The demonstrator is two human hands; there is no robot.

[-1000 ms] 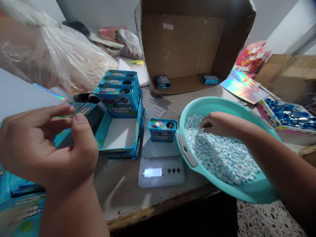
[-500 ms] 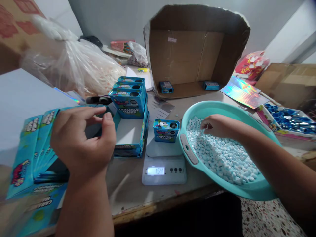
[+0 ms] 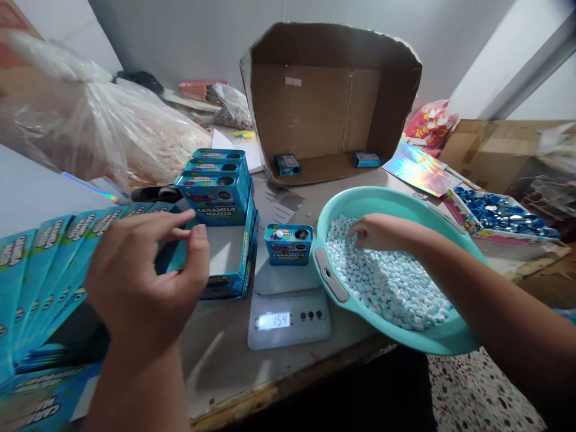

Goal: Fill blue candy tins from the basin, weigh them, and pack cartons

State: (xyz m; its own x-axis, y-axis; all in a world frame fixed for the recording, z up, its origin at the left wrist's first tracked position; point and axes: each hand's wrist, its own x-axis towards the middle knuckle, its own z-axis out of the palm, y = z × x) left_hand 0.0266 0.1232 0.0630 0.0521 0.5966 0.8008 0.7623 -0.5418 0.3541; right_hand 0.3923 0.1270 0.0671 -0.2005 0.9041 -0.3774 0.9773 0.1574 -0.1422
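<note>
Right hand [image 3: 375, 233], fingers bent down and pinched into the white candies [image 3: 387, 282] in the teal basin [image 3: 450, 342]; left hand [image 3: 144, 282] raised, thumb and forefinger apart, empty, above flat blue cartons [image 3: 40, 264], scale [image 3: 288, 315] between.

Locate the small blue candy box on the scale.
Head view, centre: the small blue candy box sits on the scale, between the teal basin and the blue display tray.

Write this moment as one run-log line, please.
left hand: raised, empty | right hand: in candy basin | blue tin: on scale
</note>
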